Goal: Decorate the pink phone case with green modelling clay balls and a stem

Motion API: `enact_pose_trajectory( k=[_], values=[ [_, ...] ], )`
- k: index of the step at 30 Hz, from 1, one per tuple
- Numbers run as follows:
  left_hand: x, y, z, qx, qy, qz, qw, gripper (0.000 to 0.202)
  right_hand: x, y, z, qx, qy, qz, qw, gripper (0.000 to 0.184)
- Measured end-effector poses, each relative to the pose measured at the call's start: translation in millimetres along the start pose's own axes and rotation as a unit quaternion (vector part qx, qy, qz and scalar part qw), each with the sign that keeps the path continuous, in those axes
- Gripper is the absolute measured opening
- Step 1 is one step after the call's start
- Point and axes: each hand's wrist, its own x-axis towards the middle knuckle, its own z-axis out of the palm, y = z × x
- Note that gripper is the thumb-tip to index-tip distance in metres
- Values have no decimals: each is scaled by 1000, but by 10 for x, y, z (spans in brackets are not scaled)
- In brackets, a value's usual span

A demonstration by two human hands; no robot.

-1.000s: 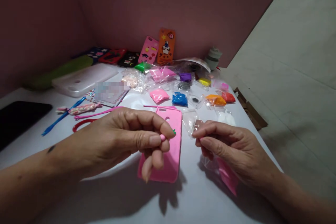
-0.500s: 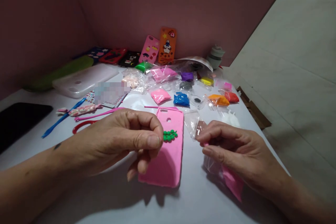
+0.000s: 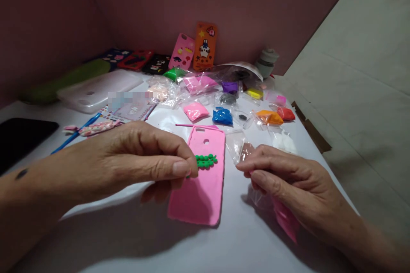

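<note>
A pink phone case [image 3: 201, 192] lies face down on the white table [image 3: 179, 243], with a cluster of small green clay balls [image 3: 205, 161] stuck near its top. My left hand [image 3: 141, 162] hovers over the case's left edge, thumb and forefinger pinched on a tiny pink bit of clay close to the green balls. My right hand [image 3: 282, 183] is closed on a clear plastic bag of pink clay [image 3: 283, 217], which hangs under the palm to the right of the case.
Several small bags of coloured clay [image 3: 221, 116] lie behind the case. Decorated phone cases [image 3: 204, 47] lean on the back wall beside a small jar [image 3: 267, 62]. A clear case [image 3: 96, 91], a black phone [image 3: 22, 134] and blue and pink tools [image 3: 80, 130] lie at the left. The table edge runs along the right.
My left hand has sunk lower and uncovered the green clay balls on the case. The right hand has stayed in place with the bag. The view has tipped slightly.
</note>
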Motion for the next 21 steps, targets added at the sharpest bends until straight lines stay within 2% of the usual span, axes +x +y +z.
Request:
enact_pose_trajectory(
  k=[4,9,11,16,21],
  values=[
    [-58,18,9,73,-2,10,997,39,3,-31,18,-20,5,-9,1000,19],
    [-28,-10,21,30,-1,4,1000,13,8,-19,22,-13,10,-17,1000,21],
    [-11,-14,24,43,7,9,999,11,2,-1,15,-11,11,-25,1000,21],
    [-58,14,5,148,28,37,988,17,-22,16,-17,-2,9,-32,999,14],
    [-126,27,28,312,40,84,945,28,-32,-57,-46,-27,19,-18,999,16]
  ],
)
